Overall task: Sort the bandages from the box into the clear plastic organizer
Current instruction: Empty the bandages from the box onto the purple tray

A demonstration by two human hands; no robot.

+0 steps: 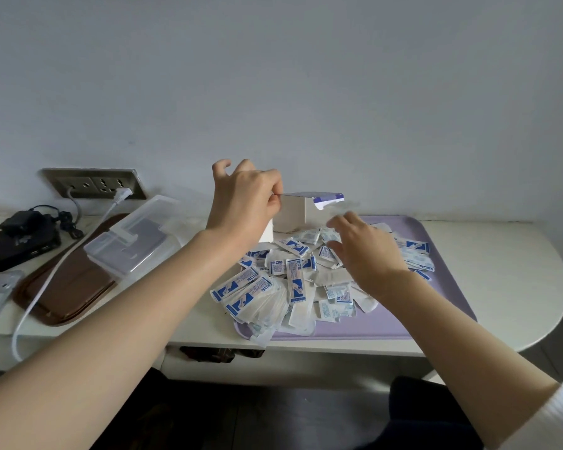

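A white box (298,212) with a purple-edged flap stands tipped at the back of a purple mat (452,280). My left hand (244,199) pinches the box's upper left edge between thumb and forefinger. In front of the box lies a pile of several white-and-blue wrapped bandages (280,284), spilling over the mat's left edge. My right hand (361,248) hovers over the pile's right side, fingers spread and slightly blurred; I cannot tell if it touches a bandage. The clear plastic organizer (134,241) sits to the left with its lid down.
The organizer rests on a brown tray (65,287). A wall socket (95,183), a white cable (46,287) and a black device (20,241) occupy the far left. The white table (517,254) curves round at the right.
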